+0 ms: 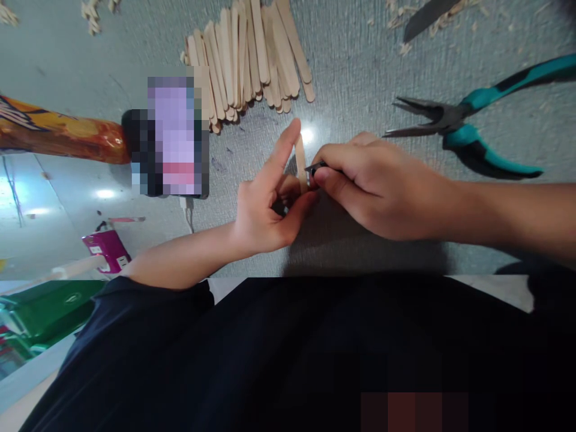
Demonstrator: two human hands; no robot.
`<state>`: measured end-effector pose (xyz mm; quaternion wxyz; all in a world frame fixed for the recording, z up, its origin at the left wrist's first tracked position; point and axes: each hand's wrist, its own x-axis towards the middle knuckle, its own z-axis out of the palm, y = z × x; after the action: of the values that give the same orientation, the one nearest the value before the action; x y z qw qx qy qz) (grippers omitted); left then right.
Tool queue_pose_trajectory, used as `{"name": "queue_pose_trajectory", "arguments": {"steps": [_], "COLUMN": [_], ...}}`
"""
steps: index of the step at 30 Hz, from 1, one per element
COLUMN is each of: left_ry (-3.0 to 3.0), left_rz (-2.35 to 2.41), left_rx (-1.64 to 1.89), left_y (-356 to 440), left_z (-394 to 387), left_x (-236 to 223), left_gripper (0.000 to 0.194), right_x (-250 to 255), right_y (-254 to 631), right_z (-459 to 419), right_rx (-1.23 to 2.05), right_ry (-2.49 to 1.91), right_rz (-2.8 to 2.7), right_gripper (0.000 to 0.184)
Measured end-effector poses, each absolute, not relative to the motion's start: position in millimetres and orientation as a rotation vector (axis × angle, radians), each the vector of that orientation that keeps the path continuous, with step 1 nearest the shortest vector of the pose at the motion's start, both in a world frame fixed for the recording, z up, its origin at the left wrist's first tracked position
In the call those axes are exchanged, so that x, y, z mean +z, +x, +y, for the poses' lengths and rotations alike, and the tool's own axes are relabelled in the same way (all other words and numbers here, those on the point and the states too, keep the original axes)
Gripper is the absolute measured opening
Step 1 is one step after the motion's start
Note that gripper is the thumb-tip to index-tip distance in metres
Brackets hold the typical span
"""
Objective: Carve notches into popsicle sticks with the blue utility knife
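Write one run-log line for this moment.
left hand: holds stick | right hand: holds dark tool, tip at stick | pliers: open, beyond right hand | stick pile: beyond left hand

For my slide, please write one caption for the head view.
Left hand holds a wooden craft stick; right hand holds a small pointed blade close beside it.

Cool, fairly bright light covers the tabletop [346, 72], leaving a white glare spot just beyond the left hand [265, 204] and broader glare at the far left. A soft shadow darkens the near edge below the right hand [387, 192]. The black shirt [270, 354] loses nearly all detail. Coarse mosaic blocks cover the phone [175, 135] (and a reddish patch at bottom). Fine texture looks soft throughout.
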<state>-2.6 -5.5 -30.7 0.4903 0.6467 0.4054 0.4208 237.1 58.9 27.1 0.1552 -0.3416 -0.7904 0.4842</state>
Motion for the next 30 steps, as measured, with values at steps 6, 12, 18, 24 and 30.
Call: {"name": "queue_pose_trajectory", "arguments": {"steps": [6,12,18,24,30], "left_ry": [1.767,1.787,1.849,1.896,1.854], "left_rz": [1.018,1.032,1.164,1.125,1.079], "left_rx": [1.098,1.12,1.005,0.934,0.852], "left_y": [5.3,5.9,-0.4,-5.8,-7.3], "left_z": [-2.7,-2.0,-5.5,-11.2,-14.2], "left_x": [-21.9,-24.3,-19.1,-21.5,-16.3], "left_gripper": [0.08,0.082,0.088,0.086,0.078], "right_x": [21.7,23.5,28.7,51.1,54.2], "right_y": [236.5,235.4,230.8,224.1,223.8], "right_z": [58.3,59.7,54.6,49.2,47.6], "right_rx": [1.337,1.337,1.246,1.141,1.283], "right_ry": [-0.974,-1.01,-1.109,-1.332,-1.364], "right_rz": [-2.277,-2.31,-2.362,-2.529,-2.448], "right_gripper": [0.031,0.03,0.031,0.027,0.031]}}
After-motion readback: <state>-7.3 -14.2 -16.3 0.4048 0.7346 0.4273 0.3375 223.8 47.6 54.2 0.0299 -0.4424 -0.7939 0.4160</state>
